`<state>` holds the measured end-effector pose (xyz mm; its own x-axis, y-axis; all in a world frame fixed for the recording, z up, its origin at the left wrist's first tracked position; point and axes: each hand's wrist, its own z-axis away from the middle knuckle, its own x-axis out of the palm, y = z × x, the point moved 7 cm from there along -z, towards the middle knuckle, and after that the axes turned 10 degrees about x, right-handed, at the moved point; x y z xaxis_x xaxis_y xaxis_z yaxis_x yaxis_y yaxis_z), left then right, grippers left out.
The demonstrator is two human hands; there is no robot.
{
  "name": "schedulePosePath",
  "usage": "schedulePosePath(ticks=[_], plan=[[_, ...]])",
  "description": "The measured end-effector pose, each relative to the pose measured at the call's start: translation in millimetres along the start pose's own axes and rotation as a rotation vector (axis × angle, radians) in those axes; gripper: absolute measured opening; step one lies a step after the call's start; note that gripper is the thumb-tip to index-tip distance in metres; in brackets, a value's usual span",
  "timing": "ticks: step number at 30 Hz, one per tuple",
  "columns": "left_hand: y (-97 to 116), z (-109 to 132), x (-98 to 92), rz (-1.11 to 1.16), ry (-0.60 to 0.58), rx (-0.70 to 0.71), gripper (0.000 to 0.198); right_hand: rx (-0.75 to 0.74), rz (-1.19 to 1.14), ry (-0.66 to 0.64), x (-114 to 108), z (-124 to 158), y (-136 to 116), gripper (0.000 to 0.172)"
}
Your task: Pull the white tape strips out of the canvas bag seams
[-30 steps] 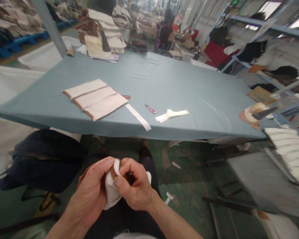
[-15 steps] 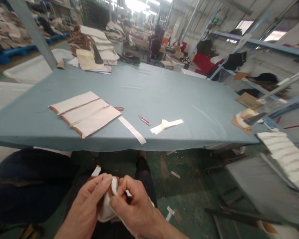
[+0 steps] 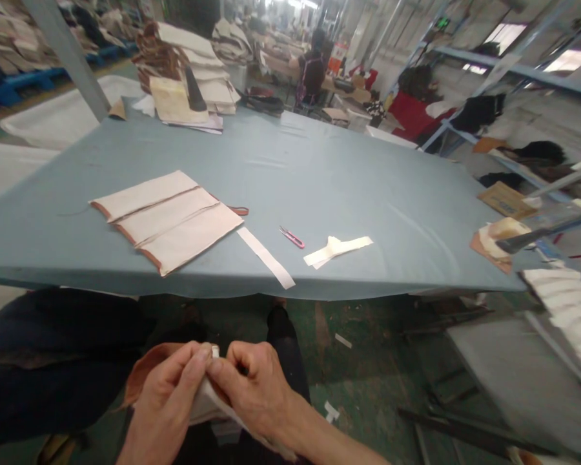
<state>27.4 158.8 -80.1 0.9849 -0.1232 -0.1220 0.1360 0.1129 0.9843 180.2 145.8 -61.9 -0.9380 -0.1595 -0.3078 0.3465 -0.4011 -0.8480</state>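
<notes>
Below the table edge, over my lap, my left hand (image 3: 167, 400) and my right hand (image 3: 254, 387) pinch the same small fabric piece (image 3: 201, 403), white on one side and brown on the other. Both hands are closed on it, thumbs and fingertips meeting at its top edge. A brown flap of it (image 3: 145, 371) curls out to the left behind my left hand. Most of the piece is hidden by my fingers.
A grey-blue table (image 3: 319, 174) holds three overlapping beige panels (image 3: 167, 216), a white strip (image 3: 266, 258), pink snips (image 3: 292, 237) and a folded white strip (image 3: 337, 250). Fabric stacks (image 3: 188, 71) stand at the far end. White strips (image 3: 561, 303) lie right. A person works far behind.
My hands have closed tighter together on the fabric piece, fingertips now touching. The brown flap shows more at the left. The view has shifted slightly.
</notes>
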Motion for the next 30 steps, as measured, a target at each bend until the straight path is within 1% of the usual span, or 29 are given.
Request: schedulePosePath(ticks=[2,3,4,5,7,8,9,11,13,15,17,19,20,22,24,26,28,30], plan=[[1.4,-4.7,0.3,-0.007,0.004,0.006,0.049,-0.051,0.074,0.01,-6.4,-10.5,-7.2,0.057],[2.1,-6.3,1.7,0.007,0.004,-0.001,0.049,-0.081,0.112,0.035,-13.4,-18.1,-12.0,0.057],[2.8,-7.2,3.9,0.026,0.001,-0.009,0.05,-0.11,0.152,0.092,-24.4,-27.2,-17.2,0.055],[3.0,-7.2,5.9,0.039,0.0,-0.014,0.051,-0.13,0.193,0.176,-39.0,-37.9,-22.2,0.053],[1.2,-5.2,9.5,0.049,-0.003,-0.019,0.054,-0.13,0.305,0.441,-77.1,-60.9,-30.7,0.042],[-1.1,-3.6,11.0,0.048,-0.009,-0.017,0.055,-0.093,0.378,0.561,-95.2,-73.5,-32.6,0.036],[-4.5,-1.9,12.5,0.049,-0.022,-0.014,0.055,-0.05,0.446,0.619,-108.6,-87.8,-33.1,0.031],[-13.2,0.8,14.6,0.046,-0.059,-0.013,0.055,-0.027,0.503,0.645,-124.6,-116.6,-33.2,0.025],[-20.5,2.2,14.3,0.033,-0.082,-0.014,0.053,-0.035,0.532,0.633,-128.0,-141.8,-30.5,0.027],[-21.8,2.6,11.1,0.004,-0.074,0.003,0.052,-0.042,0.55,0.627,-123.7,-161.0,-24.6,0.025],[-16.7,3.1,9.5,-0.047,-0.085,0.047,0.05,-0.045,0.544,0.628,-117.8,-174.3,-17.6,0.017],[-8.5,4.1,10.2,-0.116,-0.122,0.104,0.049,-0.052,0.513,0.63,-115.5,-182.1,-12.6,0.013],[-3.9,4.8,10.7,-0.153,-0.139,0.138,0.047,-0.057,0.489,0.627,-116.3,-183.8,-11.3,0.013],[5.5,5.8,8.9,-0.218,-0.128,0.216,0.043,-0.071,0.422,0.605,-120.2,-181.3,-11.4,0.015],[14.2,6.4,3.1,-0.258,-0.07,0.285,0.041,-0.097,0.335,0.564,-123.4,-168.8,-14.0,0.019],[21.0,7.4,-6.1,-0.262,0.023,0.311,0.04,-0.134,0.231,0.489,-120.6,-146.0,-16.8,0.028],[22.8,8.8,-12.1,-0.219,0.079,0.254,0.038,-0.163,0.115,0.375,-110.6,-115.1,-18.3,0.043],[21.2,11.4,-9.3,-0.133,0.056,0.146,0.038,-0.174,0.005,0.25,-96.3,-79.3,-18.7,0.055]])
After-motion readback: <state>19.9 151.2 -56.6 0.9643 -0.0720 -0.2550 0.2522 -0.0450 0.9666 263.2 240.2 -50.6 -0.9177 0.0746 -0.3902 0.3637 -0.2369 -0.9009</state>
